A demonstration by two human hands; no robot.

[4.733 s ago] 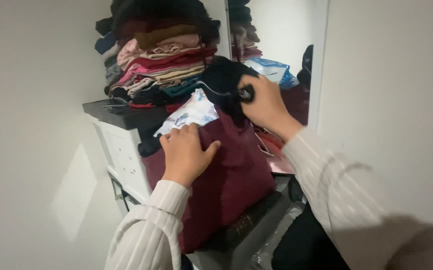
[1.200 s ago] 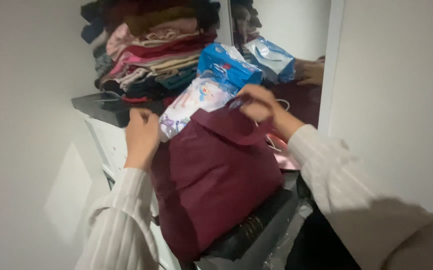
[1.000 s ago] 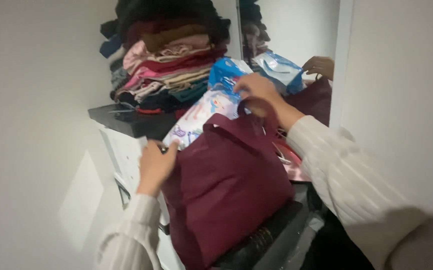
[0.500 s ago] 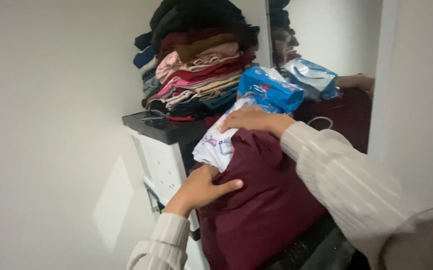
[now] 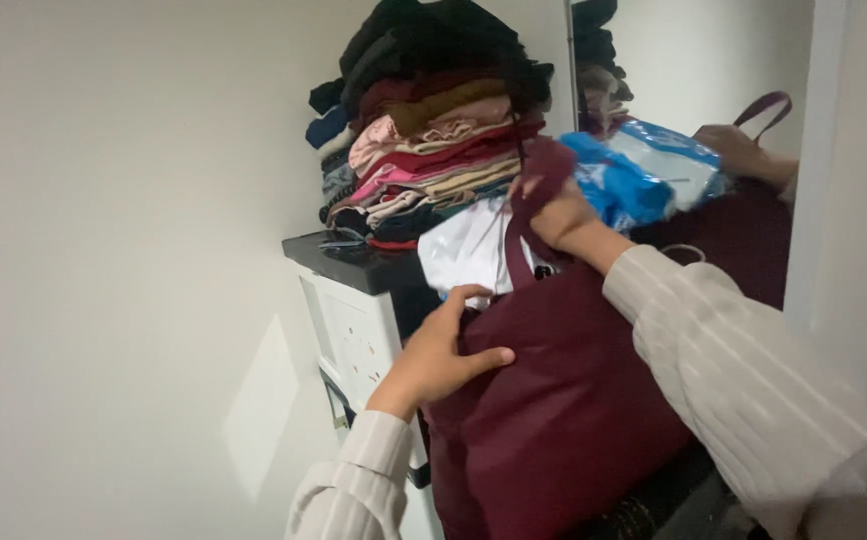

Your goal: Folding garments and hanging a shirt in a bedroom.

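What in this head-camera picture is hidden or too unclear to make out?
- What the maroon bag holds: its cloth hides it.
- Right hand fingertips: wrapped in the bag's strap.
- The bag's bottom: cut off by the lower edge.
- White packet: print blurred, lower part behind the bag.
- Folded clothes: single pieces too blurred.

Dim, soft indoor light fell evenly; a pale patch glowed on the wall [image 5: 253, 400] toward seven o'clock. The sleeve [image 5: 753, 390] at four o'clock was blurred, dark clothes lost detail.
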